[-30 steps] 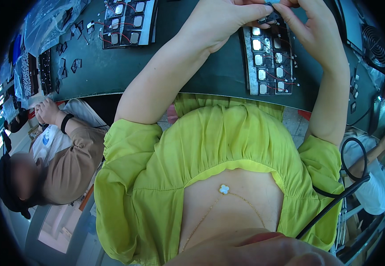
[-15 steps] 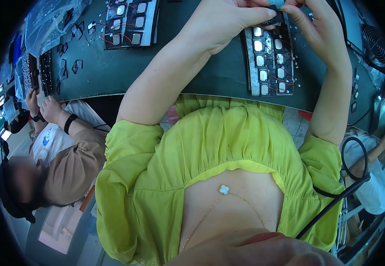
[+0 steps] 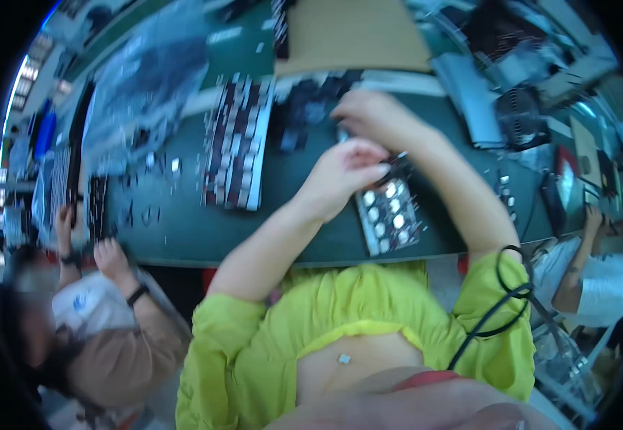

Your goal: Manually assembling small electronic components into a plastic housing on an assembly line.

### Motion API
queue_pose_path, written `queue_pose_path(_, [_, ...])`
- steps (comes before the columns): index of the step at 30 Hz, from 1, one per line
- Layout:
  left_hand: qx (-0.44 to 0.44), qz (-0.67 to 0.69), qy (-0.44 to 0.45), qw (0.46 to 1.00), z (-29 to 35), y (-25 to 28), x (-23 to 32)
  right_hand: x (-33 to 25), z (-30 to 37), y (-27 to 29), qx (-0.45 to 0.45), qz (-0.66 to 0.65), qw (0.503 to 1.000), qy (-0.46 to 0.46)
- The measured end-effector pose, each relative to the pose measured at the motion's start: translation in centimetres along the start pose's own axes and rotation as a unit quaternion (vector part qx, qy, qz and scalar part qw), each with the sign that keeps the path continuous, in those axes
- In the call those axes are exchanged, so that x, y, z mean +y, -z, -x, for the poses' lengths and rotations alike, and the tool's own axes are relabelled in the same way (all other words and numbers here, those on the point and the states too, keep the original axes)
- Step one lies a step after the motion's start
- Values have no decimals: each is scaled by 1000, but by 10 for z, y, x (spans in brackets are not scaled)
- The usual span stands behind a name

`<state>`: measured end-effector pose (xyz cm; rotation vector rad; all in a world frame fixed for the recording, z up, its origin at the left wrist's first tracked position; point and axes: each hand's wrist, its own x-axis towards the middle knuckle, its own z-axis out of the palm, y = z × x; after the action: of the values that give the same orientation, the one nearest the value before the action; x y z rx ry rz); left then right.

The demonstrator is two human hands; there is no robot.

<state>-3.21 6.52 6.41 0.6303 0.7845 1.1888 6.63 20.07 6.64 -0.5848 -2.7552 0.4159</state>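
Observation:
My left hand (image 3: 347,172) is closed, thumb against fingers, on a small black part (image 3: 395,166) above the near tray. That tray (image 3: 389,218) is a dark rectangular plate with rows of silvery, rounded-square pieces and thin red wires. My right hand (image 3: 372,117) reaches across, beyond my left hand, its curled fingers beside a pile of small black parts (image 3: 308,104). Motion blurs those fingertips, so whether they hold anything is not plain. Left of my hands lies a larger stack of similar trays (image 3: 238,147) with rows of pieces.
A clear plastic bag (image 3: 146,93) lies at the far left, a tan board (image 3: 354,36) at the back. A black round coil-like thing (image 3: 521,118) stands right. Loose bits dot the green tabletop (image 3: 182,240). Co-workers sit on both sides; one's hand (image 3: 113,259) is at left.
My right hand has left the black part and moved left and away over the table. My left hand keeps the part. The view has shifted to show more of the far table.

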Motion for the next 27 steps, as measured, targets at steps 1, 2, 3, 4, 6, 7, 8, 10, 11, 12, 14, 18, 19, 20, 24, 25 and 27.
queue_pose_path(1, [15, 11, 1, 1000, 2, -3, 3, 1, -10, -3, -1, -4, 1000, 21])
queue_pose_path(2, [31, 22, 5, 999, 2, -4, 5, 0, -21, -12, -1, -9, 1000, -15])
queue_pose_path(3, [18, 41, -16, 999, 2, -1, 5, -9, -32, -12, -31, 11, 999, -42])
queue_pose_path(4, [6, 61, -32, 998, 2, 1, 4, -18, -39, -9, -60, 55, 994, -68])
queue_pose_path(6, [12, 87, -58, 994, 3, 0, 4, -25, -48, -16, -99, 80, 988, -86])
queue_pose_path(7, [22, 92, -61, 994, 1, -3, 5, -16, -49, -33, -70, 64, 992, -89])
queue_pose_path(8, [20, 86, -64, 994, 1, -2, 4, -19, -48, -33, -69, 28, 992, -97])
queue_pose_path(10, [13, 106, -81, 991, -2, 2, 0, -19, -47, -31, -64, -10, 992, -104])
queue_pose_path(11, [10, 117, -89, 989, -3, 5, -1, -17, -48, -28, -66, -29, 991, -113])
queue_pose_path(12, [7, 129, -96, 987, -5, 8, -3, -14, -48, -26, -69, -48, 989, -121])
queue_pose_path(14, [15, 137, -104, 985, -5, 14, -7, -15, -36, -15, -38, -62, 991, -113])
queue_pose_path(18, [33, 170, -134, 976, -12, 20, -5, -16, -4, 22, 48, -87, 991, -87])
queue_pose_path(19, [57, 171, -136, 974, -13, 17, -2, -18, 6, 28, 86, -102, 988, -81])
queue_pose_path(20, [83, 173, -139, 972, -12, 16, 1, -22, 17, 32, 122, -116, 983, -74])
queue_pose_path(24, [135, 166, -136, 967, -11, 12, 0, -36, 46, 19, 204, -136, 968, -54])
queue_pose_path(25, [133, 156, -126, 971, -11, 12, -2, -39, 52, 9, 215, -124, 967, -51])
queue_pose_path(27, [130, 136, -105, 976, -13, 13, -5, -40, 59, -2, 235, -101, 966, -44])
